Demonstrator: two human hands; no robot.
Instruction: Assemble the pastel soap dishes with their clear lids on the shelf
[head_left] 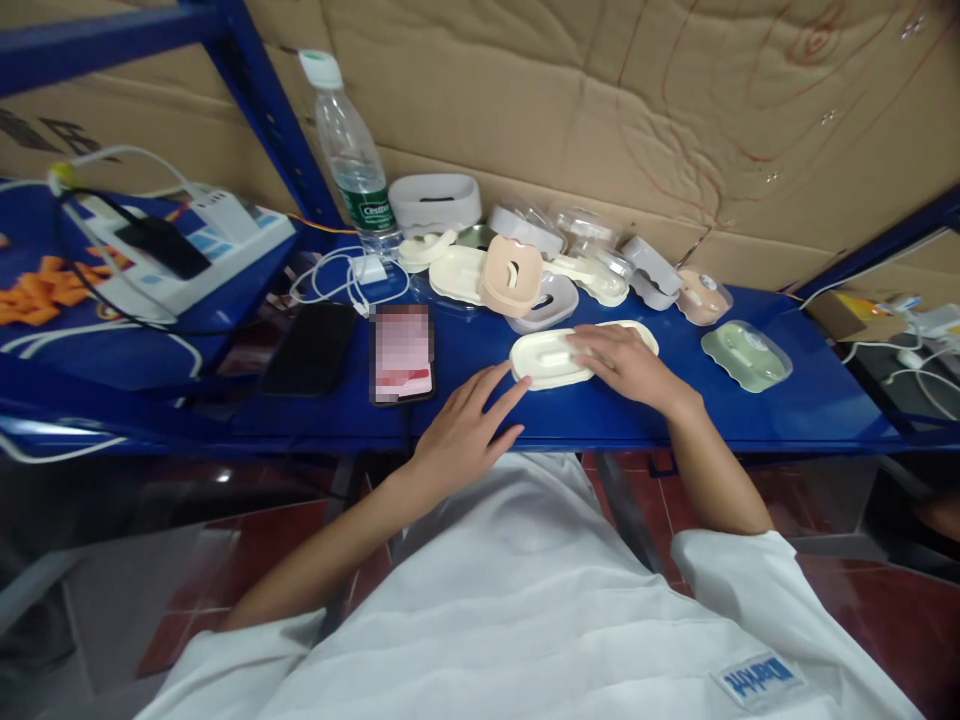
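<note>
A cream oval dish (534, 362) with a raised strip along its middle lies near the table's front edge. My left hand (466, 425) is open, fingers spread, its fingertips at the dish's left end. Over the right half of the dish rests my right hand (626, 362), its fingers stretched out and slightly blurred at the tips. Another cream rim (643, 334) shows behind that hand; whether it belongs to a separate part is hidden. Just beyond sit a peach lid-like piece (512, 278) with a slot and a pale grey oval piece (551, 303).
Several moulded boxes and clear covers line the cardboard wall. A water bottle (352, 170) stands behind a lit phone (402, 355) and a dark phone (309, 350). To the right lies a green case (742, 358). A power strip (187, 270) with cables is at the left.
</note>
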